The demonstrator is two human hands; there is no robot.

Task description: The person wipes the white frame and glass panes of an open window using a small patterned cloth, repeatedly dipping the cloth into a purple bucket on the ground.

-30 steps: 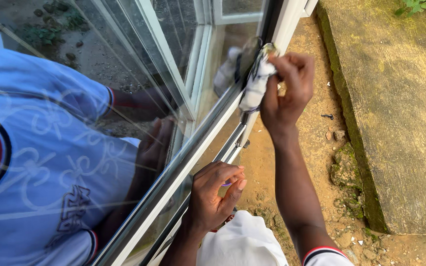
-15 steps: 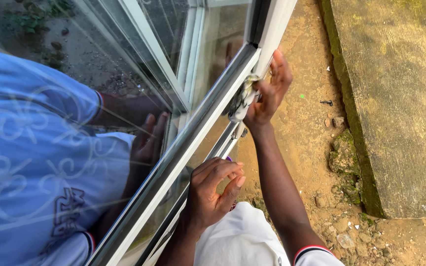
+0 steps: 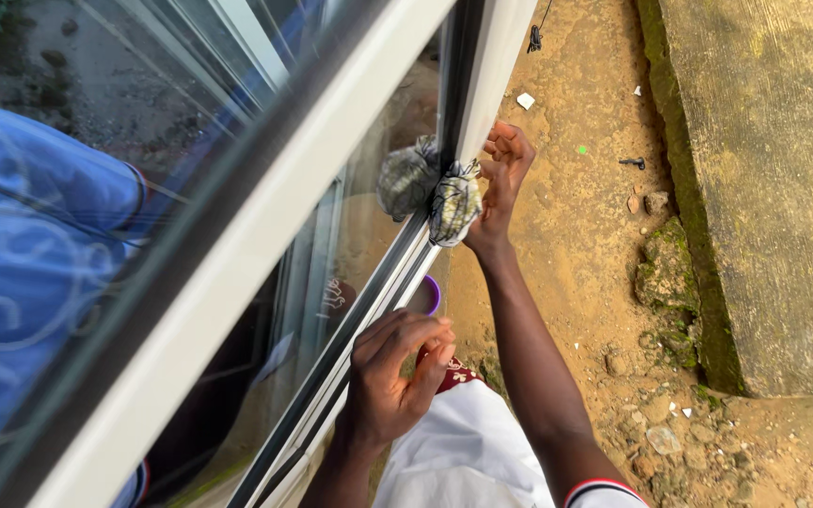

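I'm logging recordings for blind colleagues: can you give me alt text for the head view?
The person's right hand presses a crumpled patterned cloth against the edge of a white window frame, beside the glass pane. The left hand rests lower on the frame rail, fingers curled. Below lie sandy ground and a mossy concrete slab.

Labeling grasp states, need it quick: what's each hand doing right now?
Left hand: curled on the window frame, holding nothing visible.
Right hand: closed on a crumpled cloth, pressed against the frame.

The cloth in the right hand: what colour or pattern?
Whitish cloth with dark mottled marks; head view.
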